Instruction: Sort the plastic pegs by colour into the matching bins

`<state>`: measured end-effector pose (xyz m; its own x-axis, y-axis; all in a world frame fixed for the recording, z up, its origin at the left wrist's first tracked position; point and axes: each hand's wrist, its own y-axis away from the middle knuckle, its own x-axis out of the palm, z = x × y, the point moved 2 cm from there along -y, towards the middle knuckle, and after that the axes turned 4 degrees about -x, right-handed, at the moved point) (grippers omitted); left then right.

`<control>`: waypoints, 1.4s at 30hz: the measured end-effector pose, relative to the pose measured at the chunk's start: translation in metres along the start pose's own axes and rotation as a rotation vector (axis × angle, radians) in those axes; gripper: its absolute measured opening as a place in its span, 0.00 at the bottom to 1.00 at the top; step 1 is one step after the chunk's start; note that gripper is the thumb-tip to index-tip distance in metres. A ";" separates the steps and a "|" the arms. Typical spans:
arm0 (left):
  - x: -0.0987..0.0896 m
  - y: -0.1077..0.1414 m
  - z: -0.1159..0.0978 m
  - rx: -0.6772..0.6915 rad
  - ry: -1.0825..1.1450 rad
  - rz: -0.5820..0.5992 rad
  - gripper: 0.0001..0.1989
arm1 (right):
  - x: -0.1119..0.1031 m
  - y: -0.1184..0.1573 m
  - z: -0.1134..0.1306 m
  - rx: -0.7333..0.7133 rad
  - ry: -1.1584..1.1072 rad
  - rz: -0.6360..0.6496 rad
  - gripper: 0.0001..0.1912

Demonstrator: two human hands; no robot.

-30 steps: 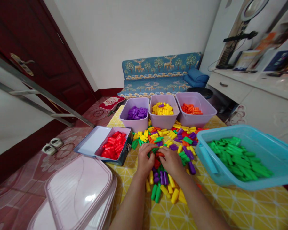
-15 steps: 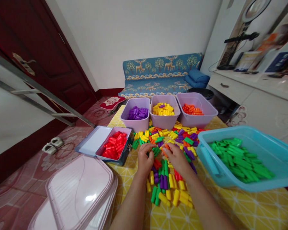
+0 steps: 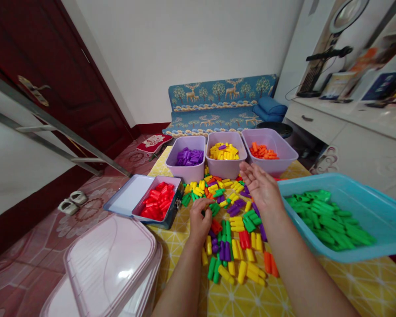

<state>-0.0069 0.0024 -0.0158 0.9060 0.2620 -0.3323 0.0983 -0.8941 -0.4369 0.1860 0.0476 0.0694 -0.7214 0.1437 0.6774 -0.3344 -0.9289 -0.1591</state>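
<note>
My left hand [image 3: 200,218] is low over the middle of the pile, fingers curled and thumb bent in. Its fingertips close on green plastic pieces [image 3: 214,208], though the grip is partly hidden. My right hand [image 3: 260,187] is raised, palm turned up and fingers stretched, with nothing in it. It is just in front of the lilac bin of orange pieces [image 3: 288,155]. Mixed peg-like plastic building pieces in yellow, green, purple, red and orange lie around both hands. An orange pair [image 3: 271,264] lies beside my right forearm.
Lilac bins hold purple pieces [image 3: 189,156] and yellow pieces [image 3: 225,152] at the back. Red pieces [image 3: 158,200] fill an open case at left. A turquoise tub [image 3: 376,198] of green pieces stands right. Pale lids [image 3: 108,259] are stacked at front left.
My right hand has moved up and to the right, from the pile to the orange bin, and opened. The orange piece no longer shows in it. My left hand has stayed put.
</note>
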 end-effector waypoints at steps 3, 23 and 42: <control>0.001 0.000 0.000 -0.010 -0.012 0.006 0.16 | -0.022 0.025 -0.013 0.122 0.270 0.040 0.17; 0.001 0.001 0.003 -0.017 -0.001 0.011 0.17 | -0.035 0.091 0.004 0.195 1.978 0.913 0.20; 0.000 0.002 -0.003 -0.077 0.013 0.022 0.15 | -0.021 0.080 -0.071 0.072 0.890 0.539 0.21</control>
<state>-0.0051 -0.0006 -0.0140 0.9137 0.2374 -0.3298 0.1090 -0.9251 -0.3638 0.1314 -0.0061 -0.0082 -0.9604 -0.1233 -0.2500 0.1804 -0.9586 -0.2204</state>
